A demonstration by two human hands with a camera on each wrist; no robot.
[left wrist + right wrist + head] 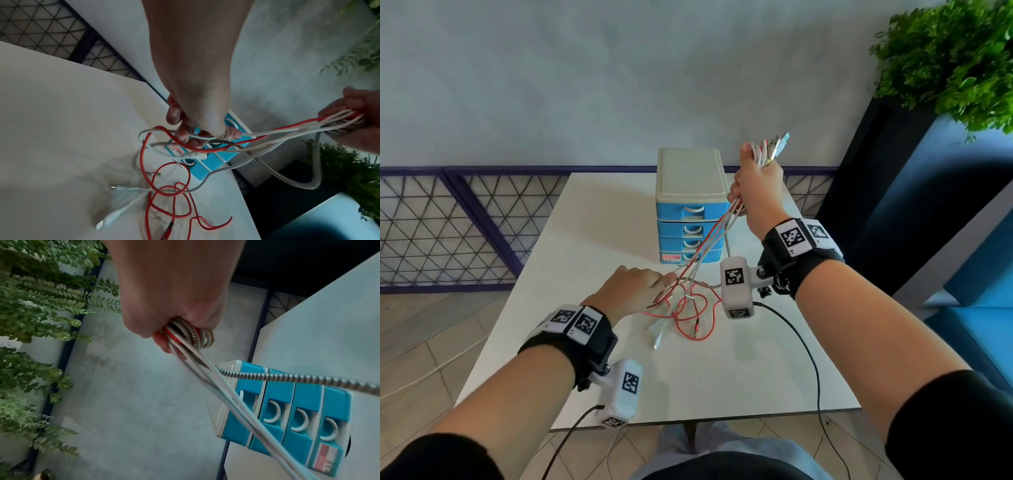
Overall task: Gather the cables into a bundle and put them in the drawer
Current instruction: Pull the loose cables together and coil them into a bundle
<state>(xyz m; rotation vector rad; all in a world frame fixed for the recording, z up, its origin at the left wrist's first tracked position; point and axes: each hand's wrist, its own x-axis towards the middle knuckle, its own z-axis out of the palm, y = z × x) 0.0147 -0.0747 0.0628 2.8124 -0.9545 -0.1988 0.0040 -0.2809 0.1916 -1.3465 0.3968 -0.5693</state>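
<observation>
Red, white and spiral-wrapped cables (702, 246) stretched from raised right hand (756, 192), fisted round their plug ends, to left hand (633, 287) pinching them above table (756, 370); loose ends lying tangled; drawer unit (690, 205) closed behind.

Your surface (592, 240): smooth matt white | drawer unit (690, 209): glossy blue-and-cream plastic | cables (164, 191): red braided, smooth white, metal-coil sheathed

The right hand (756, 185) is raised, fist clenched around the cables (709, 236), thumb up. Lower and to its left, the left hand (633, 286) reaches forward, fingers curled, pinching the same strands.
</observation>
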